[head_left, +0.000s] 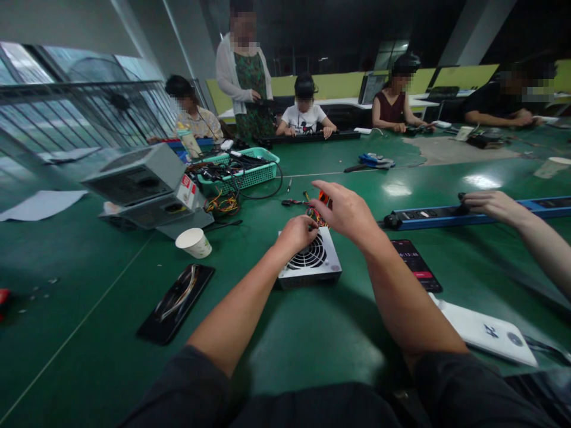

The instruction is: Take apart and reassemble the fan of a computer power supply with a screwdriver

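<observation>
A grey metal computer power supply (312, 274) lies in front of me, its round fan grille (307, 254) facing up. My left hand (295, 235) rests at the far side of the grille, thumb and fingers pinched together; what they pinch is too small to make out. Above the far right corner, my right hand (350, 211) curves with thumb and forefinger apart around an orange handle-like thing (323, 197), mostly hidden by the hand. Red, yellow and black cables (316, 215) spread out behind the unit.
Left stand stacked power supplies (138, 178), a paper cup (194, 242), a green basket (254, 172) of cables and a black tray (176, 303) with wires. On the right are a phone (417, 264), a white device (486, 330) and another person's hand (495, 205) on a blue power strip (428, 217).
</observation>
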Available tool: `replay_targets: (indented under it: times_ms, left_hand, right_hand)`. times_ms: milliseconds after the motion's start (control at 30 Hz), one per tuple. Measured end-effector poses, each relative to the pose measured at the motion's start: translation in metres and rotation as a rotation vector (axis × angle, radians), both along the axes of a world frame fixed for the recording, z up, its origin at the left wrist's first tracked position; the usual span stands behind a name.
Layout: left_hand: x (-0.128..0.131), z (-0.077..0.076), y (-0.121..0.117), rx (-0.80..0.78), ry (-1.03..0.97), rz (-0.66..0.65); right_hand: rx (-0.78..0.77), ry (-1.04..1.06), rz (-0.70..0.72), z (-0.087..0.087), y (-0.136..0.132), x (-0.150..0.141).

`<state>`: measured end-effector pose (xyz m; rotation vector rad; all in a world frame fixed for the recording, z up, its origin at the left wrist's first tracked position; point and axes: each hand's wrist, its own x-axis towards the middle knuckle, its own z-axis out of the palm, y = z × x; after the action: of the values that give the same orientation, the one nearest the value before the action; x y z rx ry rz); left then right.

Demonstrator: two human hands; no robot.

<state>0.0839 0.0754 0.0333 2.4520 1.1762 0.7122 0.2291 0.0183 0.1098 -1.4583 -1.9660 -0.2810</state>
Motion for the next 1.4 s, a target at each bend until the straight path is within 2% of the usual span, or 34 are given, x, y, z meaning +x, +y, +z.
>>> replay_targets:
  times_ms: [67,133,267,333,533,667,800,1000,1267,1400]
  left_hand:
    - [0.0002,0.0011,-0.0007,0.002,0.011,-0.003]
    - [0.0002,0.0023,-0.0014,-0.004,0.02,-0.002]
    - [-0.0009,0.0029,-0.0013,-0.029,0.011,0.003]
    - [-0.0016,0.0024,-0.0006,-0.035,0.002,0.0]
    - [-0.0001,0.0026,0.0005,-0.046,0.004,0.012]
    - [0.0012,0.004,-0.0003,-0.045,0.023,0.007]
    - [0.0008,0.0037,-0.001,-0.029,0.033,0.013]
    - [0.0003,0.0041,-0.0018,-0.039,0.023,0.035]
    - [-0.0002,0.0063,-0.0033,-0.045,0.025,0.013]
    - [-0.0005,0.0019,-0.0013,-0.04,-0.009,0.012]
  right_hand:
    - [-0.041,-0.013,0.077,0.0019,-0.0024,0.0016]
    - [-0.037,-0.034,0.077,0.0025,-0.0045,0.0009]
    - [0.044,-0.025,-0.129,0.0006,-0.0047,-0.0039]
    - [0.038,-0.019,-0.155,0.0009,-0.004,-0.004]
    - [-0.086,-0.022,0.103,0.0076,-0.0066,0.0011]
    - [-0.111,-0.021,0.159,0.008,-0.0076,0.0001]
    - [-0.082,-0.005,0.13,0.0055,-0.0061,-0.0012]
    - [0.034,0.016,-0.051,-0.0002,-0.0017,-0.0069]
    - [-0.023,-0.033,0.013,0.0054,-0.0107,-0.0061]
    - [0.013,-0.001,-0.043,0.0038,-0.006,-0.0052]
